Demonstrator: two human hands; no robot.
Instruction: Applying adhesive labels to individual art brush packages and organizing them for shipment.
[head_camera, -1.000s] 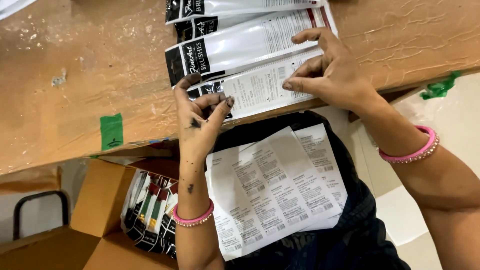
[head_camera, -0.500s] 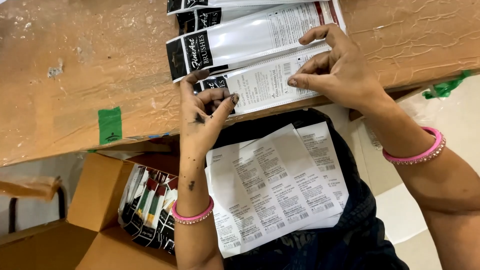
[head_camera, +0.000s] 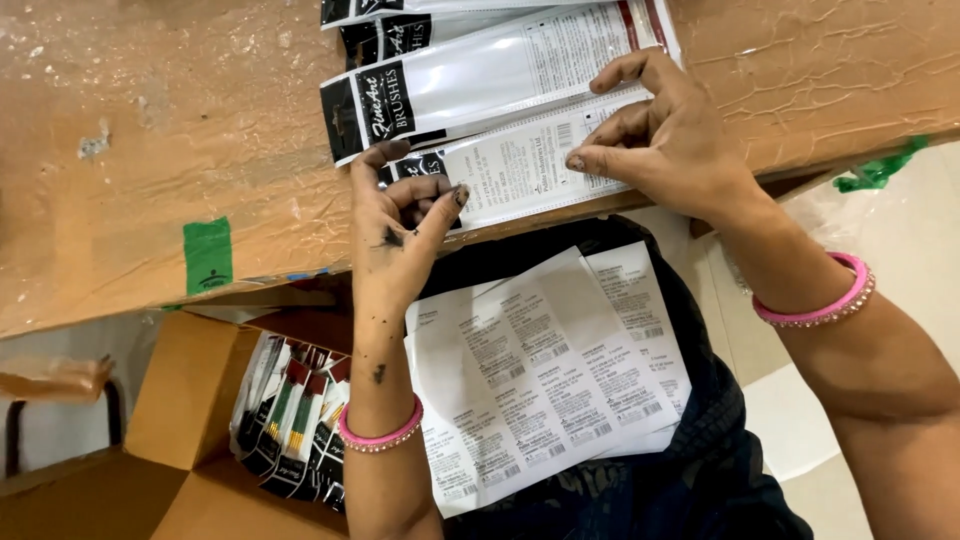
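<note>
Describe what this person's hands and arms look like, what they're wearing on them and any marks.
Both forearms are bare, with no sleeves in view. Each wrist carries a pink bangle edged with small beads: one on the left wrist, one on the right wrist. The left hand has dark ink-like smudges on its back, fingertips and forearm. The right hand shows no clear marks.

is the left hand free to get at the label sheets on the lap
Probably yes: the left hand rests at the table edge on the brush packet, and the label sheets lie uncovered just below it.

Brush packets (head_camera: 500, 85) on table (head_camera: 150, 150); label sheets (head_camera: 550, 370) on lap.
</note>
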